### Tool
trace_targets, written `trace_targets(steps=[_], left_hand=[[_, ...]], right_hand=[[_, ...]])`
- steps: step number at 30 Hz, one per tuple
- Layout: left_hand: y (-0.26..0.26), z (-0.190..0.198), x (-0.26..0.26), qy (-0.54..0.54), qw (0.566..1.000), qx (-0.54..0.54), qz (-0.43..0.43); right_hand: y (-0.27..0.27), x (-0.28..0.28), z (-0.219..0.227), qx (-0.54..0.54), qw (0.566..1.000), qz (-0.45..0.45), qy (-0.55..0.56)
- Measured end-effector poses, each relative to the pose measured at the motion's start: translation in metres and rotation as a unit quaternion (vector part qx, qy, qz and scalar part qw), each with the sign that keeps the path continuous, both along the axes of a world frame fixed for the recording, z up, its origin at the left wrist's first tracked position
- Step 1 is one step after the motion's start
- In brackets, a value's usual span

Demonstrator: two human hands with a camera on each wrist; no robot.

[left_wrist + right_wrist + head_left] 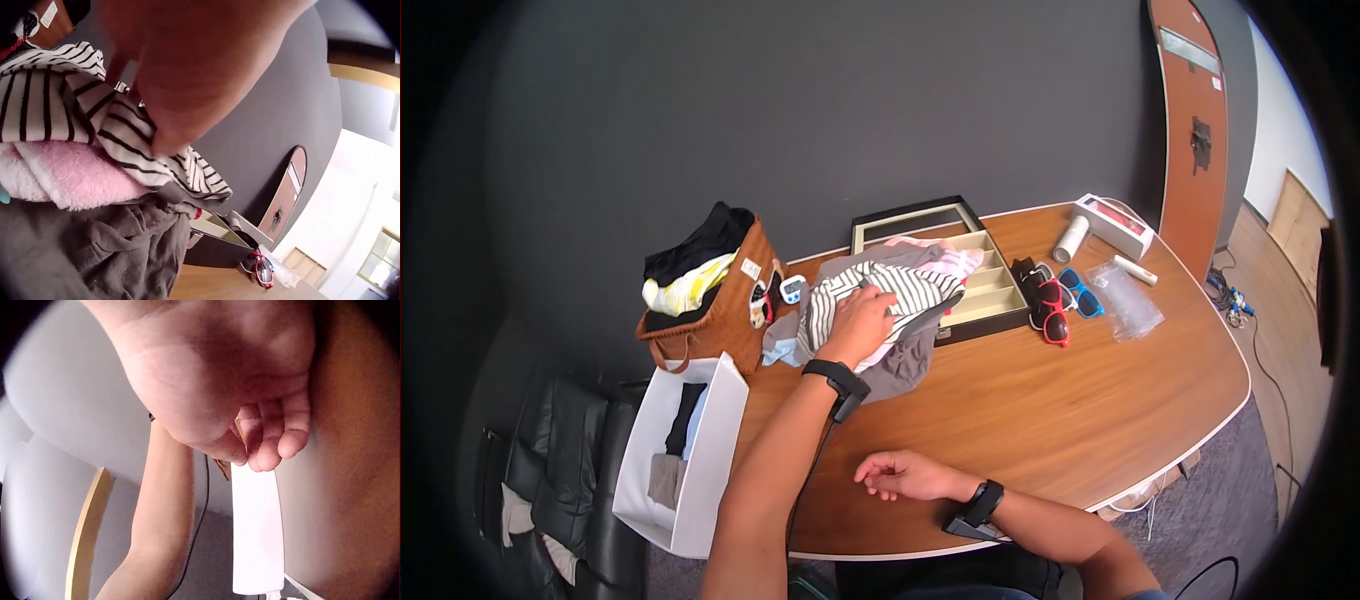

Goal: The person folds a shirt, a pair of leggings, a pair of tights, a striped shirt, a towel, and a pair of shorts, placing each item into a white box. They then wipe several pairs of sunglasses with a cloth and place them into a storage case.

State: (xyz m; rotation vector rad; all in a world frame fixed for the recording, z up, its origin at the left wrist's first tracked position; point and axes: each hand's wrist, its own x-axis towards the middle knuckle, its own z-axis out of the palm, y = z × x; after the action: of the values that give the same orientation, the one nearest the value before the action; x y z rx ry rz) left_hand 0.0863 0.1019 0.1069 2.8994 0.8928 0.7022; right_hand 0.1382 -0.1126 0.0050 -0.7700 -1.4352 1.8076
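Note:
My left hand is on top of a heap of clothes, gripping a white garment with black stripes. In the left wrist view, the striped fabric is bunched under the thumb and fingers. Beneath it lie a fluffy pink cloth and a dark grey cloth. The heap overlaps a compartmented display case whose framed lid is raised at the back. Over the front of the wooden table, my right hand holds nothing, its fingers loosely curled.
Left of the heap stand a brown basket of clothes, a small white timer and a white bin with folded cloths. Rightward lie red sunglasses, blue sunglasses, a clear plastic bag, a white cylinder and a white box.

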Motion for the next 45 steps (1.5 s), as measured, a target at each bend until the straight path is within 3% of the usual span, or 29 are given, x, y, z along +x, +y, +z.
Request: trace_targets(steps=[1,3,4,6,7,9,10,13,15,17,21,23,26,27,31,32,33,35,37,41,43,45], left_hand=[[0.005,0.002,0.002,0.002,1.0,0.003,-0.005],[0.015,0.006,0.002,-0.102,0.994,-0.043,-0.023],[0.016,0.011,0.0,-0.176,0.982,-0.039,-0.049],[-0.006,0.051,-0.008,-0.188,0.978,-0.083,-0.021],[-0.02,0.074,-0.013,-0.205,0.97,-0.127,0.009],[-0.04,0.107,-0.025,-0.253,0.959,-0.124,-0.027],[-0.051,0.12,-0.03,-0.275,0.953,-0.116,-0.044],[-0.069,0.14,-0.043,-0.319,0.93,-0.14,-0.115],[-0.097,0.159,-0.048,-0.326,0.925,-0.151,-0.125],[-0.114,0.168,-0.052,-0.327,0.92,-0.168,-0.134],[-0.123,0.181,-0.066,-0.343,0.913,-0.167,-0.146],[-0.123,0.185,-0.073,-0.381,0.893,-0.183,-0.153],[-0.122,0.192,-0.085,-0.417,0.882,-0.178,-0.131],[-0.123,0.193,-0.089,-0.432,0.871,-0.19,-0.138],[-0.128,0.193,-0.099,-0.458,0.853,-0.206,-0.143],[-0.13,0.195,-0.104,-0.455,0.858,-0.198,-0.133],[-0.13,0.197,-0.11,-0.452,0.863,-0.191,-0.124],[-0.124,0.199,-0.126,-0.475,0.842,-0.215,-0.139],[-0.118,0.198,-0.138,-0.476,0.852,-0.173,-0.129],[-0.128,0.204,-0.18,-0.515,0.8,-0.289,-0.108],[-0.141,0.204,-0.186,-0.534,0.776,-0.315,-0.115],[-0.15,0.196,-0.192,-0.532,0.756,-0.355,-0.139]], right_hand=[[0.0,0.001,0.002,-0.014,1.0,-0.016,0.01],[0.007,0.005,-0.002,0.004,0.999,-0.042,0.011],[0.008,0.006,-0.002,0.011,0.993,-0.111,0.045],[0.013,0.01,0.002,0.014,0.974,-0.219,0.058],[0.015,0.013,0.007,0.015,0.974,-0.217,0.059],[0.017,0.021,0.018,0.002,0.929,-0.352,0.112],[0.018,0.026,0.024,0.002,0.931,-0.349,0.109],[0.02,0.039,0.037,0.09,0.881,-0.45,0.113],[0.019,0.038,0.041,0.132,0.876,-0.46,0.057],[0.019,0.022,0.048,0.151,0.91,-0.374,0.094],[-0.006,0.001,0.072,0.184,0.927,-0.325,0.024],[-0.025,-0.008,0.089,0.159,0.939,-0.298,0.068],[-0.048,-0.007,0.097,0.175,0.95,-0.257,-0.002],[-0.058,-0.01,0.106,0.184,0.949,-0.257,-0.007],[-0.08,-0.013,0.113,0.301,0.875,-0.264,-0.273],[-0.078,-0.005,0.093,0.299,0.885,-0.249,-0.256],[-0.078,-0.002,0.074,0.124,0.954,-0.257,-0.096],[-0.082,0.021,0.086,0.09,0.95,-0.293,-0.062],[-0.087,0.04,0.092,0.09,0.947,-0.306,-0.046],[-0.108,0.122,0.166,0.151,0.903,-0.401,-0.016],[-0.115,0.143,0.209,0.225,0.885,-0.407,0.004],[-0.113,0.16,0.254,0.233,0.897,-0.374,-0.034]])
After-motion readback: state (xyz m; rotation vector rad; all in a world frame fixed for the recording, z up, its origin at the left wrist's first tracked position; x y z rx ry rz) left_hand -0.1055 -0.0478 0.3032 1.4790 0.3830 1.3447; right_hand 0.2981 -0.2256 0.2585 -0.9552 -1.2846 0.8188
